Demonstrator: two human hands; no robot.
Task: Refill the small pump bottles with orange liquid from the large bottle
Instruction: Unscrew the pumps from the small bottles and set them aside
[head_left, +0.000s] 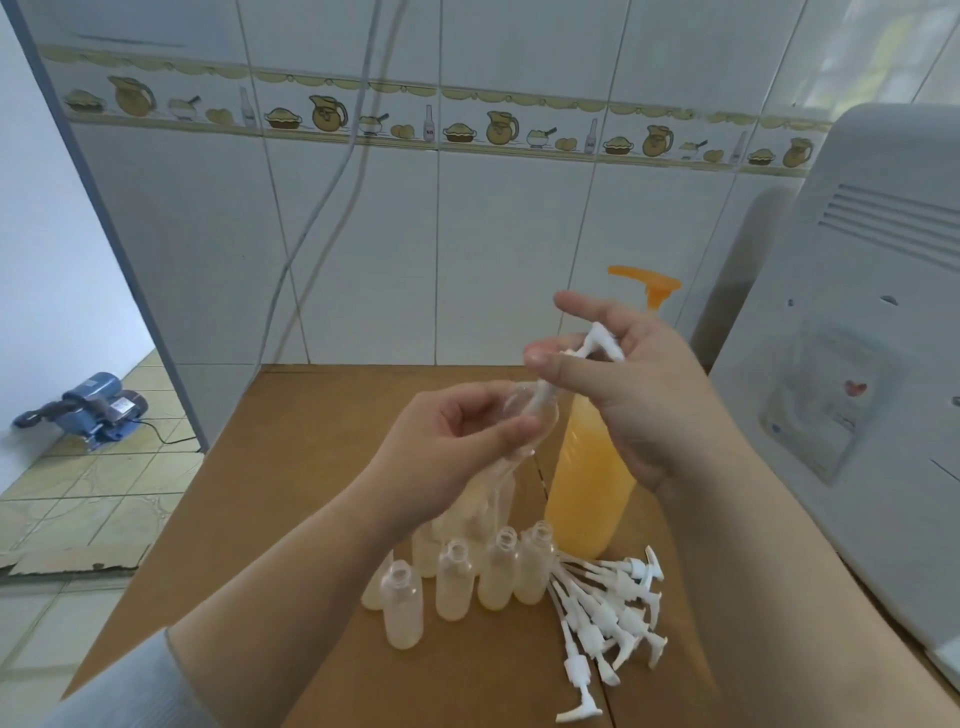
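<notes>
Above a brown desk set against a tiled wall, a person's left hand curls its grip around a clear small pump bottle, held tilted in mid-air, while the right hand pinches the bottle's white pump head between thumb and fingers at the neck. Just behind the hands stands the large bottle of orange liquid, upright, topped by an orange pump. Nearer the camera, a cluster of uncapped small bottles stands upright on the desk, and just to their right lies a loose heap of white pump heads. A white appliance borders the desk's right side.
</notes>
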